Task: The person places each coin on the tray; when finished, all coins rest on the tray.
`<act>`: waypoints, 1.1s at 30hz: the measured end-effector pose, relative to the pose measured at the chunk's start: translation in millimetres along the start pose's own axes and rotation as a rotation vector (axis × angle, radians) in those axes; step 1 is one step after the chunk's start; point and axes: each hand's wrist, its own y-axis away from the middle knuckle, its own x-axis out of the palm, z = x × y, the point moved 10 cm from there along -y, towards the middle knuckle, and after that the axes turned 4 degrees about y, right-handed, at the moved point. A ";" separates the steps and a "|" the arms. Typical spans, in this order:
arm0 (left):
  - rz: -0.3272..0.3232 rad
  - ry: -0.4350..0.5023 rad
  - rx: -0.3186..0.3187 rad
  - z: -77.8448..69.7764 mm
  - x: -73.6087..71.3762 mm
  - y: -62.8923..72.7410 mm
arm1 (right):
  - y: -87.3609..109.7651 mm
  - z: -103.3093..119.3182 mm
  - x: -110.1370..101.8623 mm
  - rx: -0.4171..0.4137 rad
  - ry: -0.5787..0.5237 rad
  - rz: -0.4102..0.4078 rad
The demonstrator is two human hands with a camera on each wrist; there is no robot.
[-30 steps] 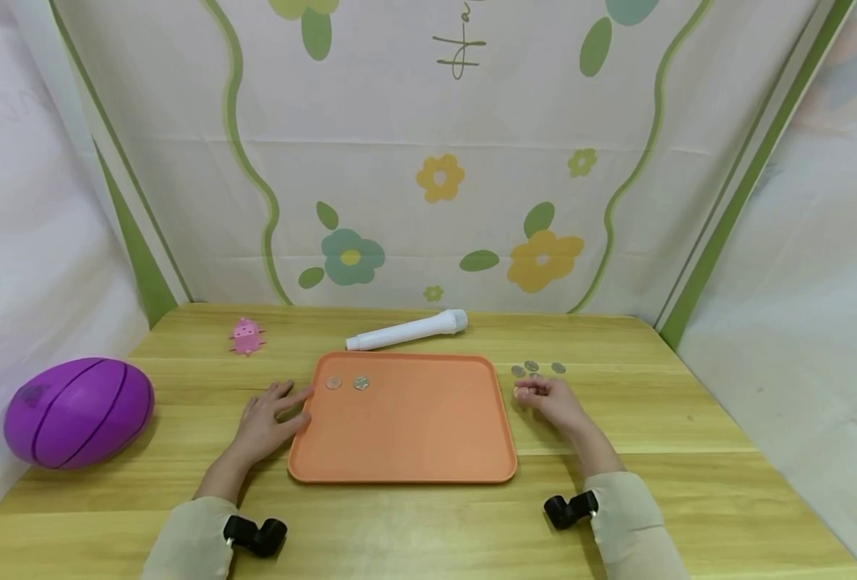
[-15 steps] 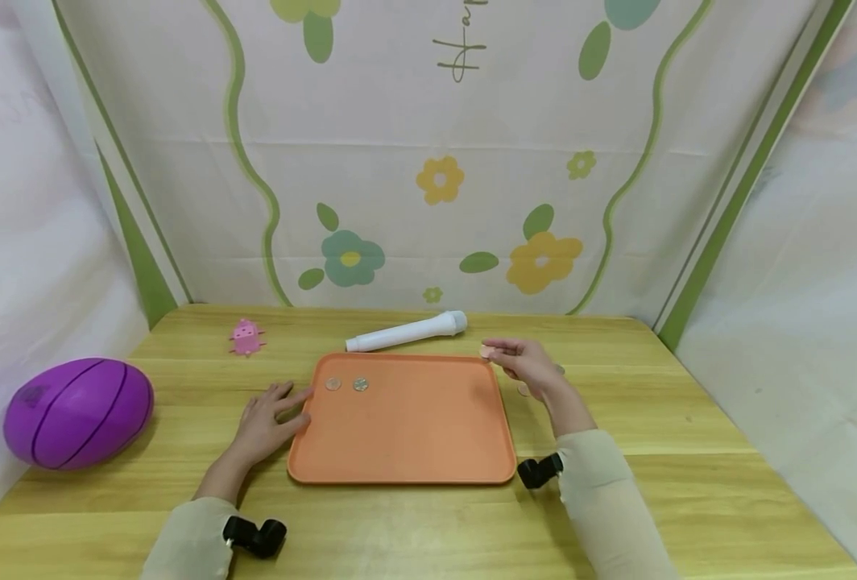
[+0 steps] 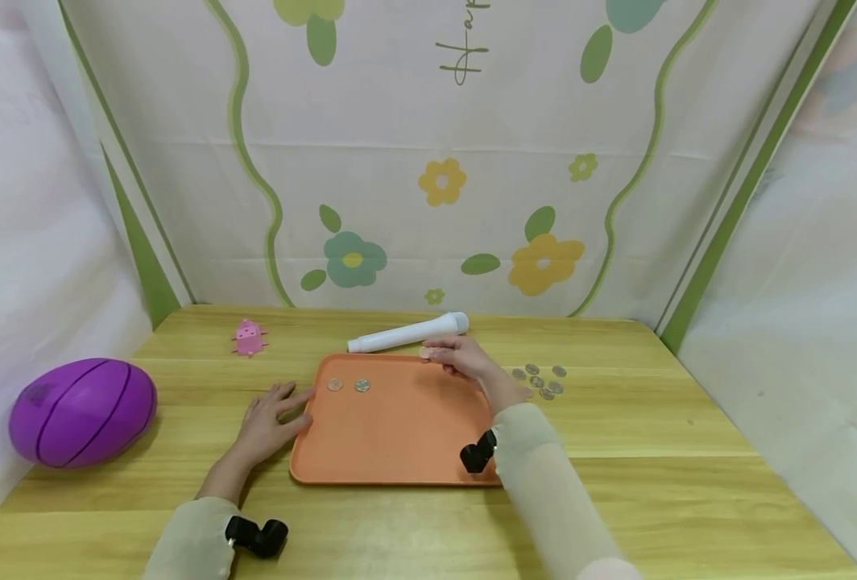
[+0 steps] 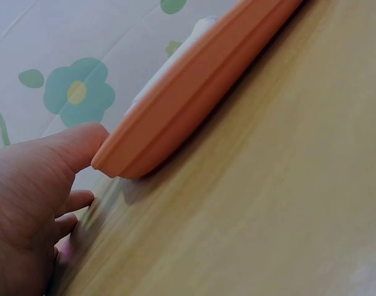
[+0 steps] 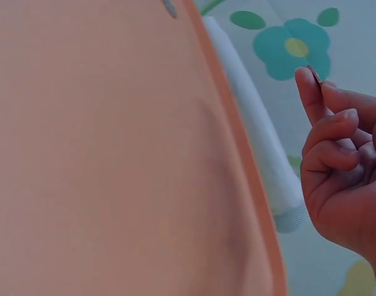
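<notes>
An orange tray point(image 3: 399, 435) lies on the wooden table, with two coins side by side in its far left corner: a pale coin point(image 3: 335, 385) and a silvery coin point(image 3: 362, 386). My left hand point(image 3: 265, 427) rests at the tray's left side, fingers spread; in the left wrist view its thumb point(image 4: 89, 140) touches the rim. Above the tray's far edge my right hand point(image 3: 468, 361) pinches a coin point(image 5: 314, 75) between thumb and index finger, the other fingers curled in. More coins point(image 3: 536, 382) lie loosely on the table right of the tray.
Just behind the tray lies a white toy microphone point(image 3: 407, 332). A small pink toy point(image 3: 249, 338) is at the back left, and a purple ball point(image 3: 84, 412) stands at the left edge. A flowered curtain point(image 3: 399, 105) hangs behind the table.
My right hand has picked a coin from the loose group and carried it left over the tray's far edge. The left hand keeps its place at the rim.
</notes>
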 end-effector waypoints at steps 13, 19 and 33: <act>-0.007 -0.010 -0.002 0.7 1.7 -1.2 | -12.3 -28.5 45.4 0.093 0.060 0.051; -0.010 -0.012 -0.003 1.7 -0.1 -1.1 | -15.6 -31.0 52.1 0.113 0.088 0.012; -0.010 -0.015 0.003 0.1 -0.1 -0.9 | -17.4 -29.1 58.9 0.157 0.153 -0.039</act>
